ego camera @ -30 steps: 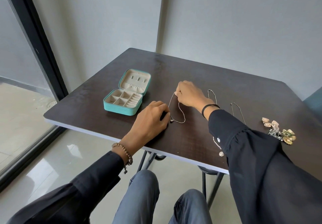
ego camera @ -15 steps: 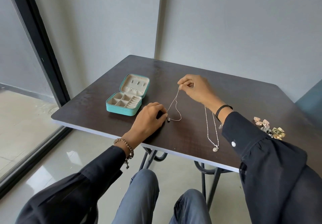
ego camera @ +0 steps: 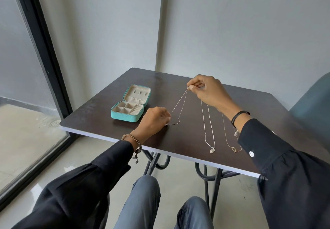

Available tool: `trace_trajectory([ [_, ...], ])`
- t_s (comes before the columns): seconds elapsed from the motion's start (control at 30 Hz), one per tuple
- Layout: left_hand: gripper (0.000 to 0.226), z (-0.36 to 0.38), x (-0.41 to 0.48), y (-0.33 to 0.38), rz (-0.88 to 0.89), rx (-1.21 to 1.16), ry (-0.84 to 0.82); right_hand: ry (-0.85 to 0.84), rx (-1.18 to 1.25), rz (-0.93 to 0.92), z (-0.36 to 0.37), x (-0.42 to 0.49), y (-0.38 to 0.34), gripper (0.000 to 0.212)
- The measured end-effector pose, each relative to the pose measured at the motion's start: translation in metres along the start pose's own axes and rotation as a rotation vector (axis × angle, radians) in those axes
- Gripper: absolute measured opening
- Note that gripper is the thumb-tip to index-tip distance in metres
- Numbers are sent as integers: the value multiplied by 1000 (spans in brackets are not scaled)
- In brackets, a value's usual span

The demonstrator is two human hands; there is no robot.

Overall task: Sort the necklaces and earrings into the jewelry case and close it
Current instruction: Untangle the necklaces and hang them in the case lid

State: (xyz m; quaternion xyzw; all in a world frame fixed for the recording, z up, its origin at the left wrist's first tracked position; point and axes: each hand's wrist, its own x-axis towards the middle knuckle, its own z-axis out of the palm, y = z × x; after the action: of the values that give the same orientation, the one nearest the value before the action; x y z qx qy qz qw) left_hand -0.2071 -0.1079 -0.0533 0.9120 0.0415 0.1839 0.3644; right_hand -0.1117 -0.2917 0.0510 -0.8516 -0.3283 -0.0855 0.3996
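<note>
Three necklaces on show and not one of them is in the jewelry case (ego camera: pixel 127 110) yet, so this sort is barely off the mark. That teal case sits open at the left of the table (ego camera: pixel 100 111), lid tipped back, and its pale compartments look empty from this angle.

Right hand (ego camera: pixel 207 90) is raised above the table, fingers closed in a fine pinch on the top of the thin chain (ego camera: pixel 179 104), which hangs in two strands down toward the tabletop. Left hand (ego camera: pixel 155 119) is curled knuckles-up on the table just right of the case, fingertips pressed at the low end of that same chain. Whether it actually grips the pendant there or only pins it, I cannot tell; the piece is too small.

Just beside it, the beaded necklace (ego camera: pixel 208 127) lies stretched toward the near edge, its pendant close to the rim. Next over, the third necklace (ego camera: pixel 229 139) lies flat too, its upper part hidden behind the right forearm.

Earrings? None visible at this moment. By my read, everything is left to do: this chain in, two more after it, the earrings, then the lid down.
</note>
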Motion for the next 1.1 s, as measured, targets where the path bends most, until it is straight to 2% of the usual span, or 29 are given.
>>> trace_trajectory([
  [0.2,12,-6,-5,14,-30,-238,79,85,330,196,-13,-5,-2,13],
  [0.37,17,-12,-4,27,-76,-453,54,110,485,253,-21,-8,-4,14],
  [0.63,9,-12,-16,37,-214,-892,-25,107,581,302,-26,-14,-3,14],
  [0.83,7,-11,-22,39,-285,-1043,-69,115,581,317,-29,-14,-4,14],
  [1.1,12,-7,-25,43,-357,-1125,-116,82,491,251,-31,-16,-9,13],
])
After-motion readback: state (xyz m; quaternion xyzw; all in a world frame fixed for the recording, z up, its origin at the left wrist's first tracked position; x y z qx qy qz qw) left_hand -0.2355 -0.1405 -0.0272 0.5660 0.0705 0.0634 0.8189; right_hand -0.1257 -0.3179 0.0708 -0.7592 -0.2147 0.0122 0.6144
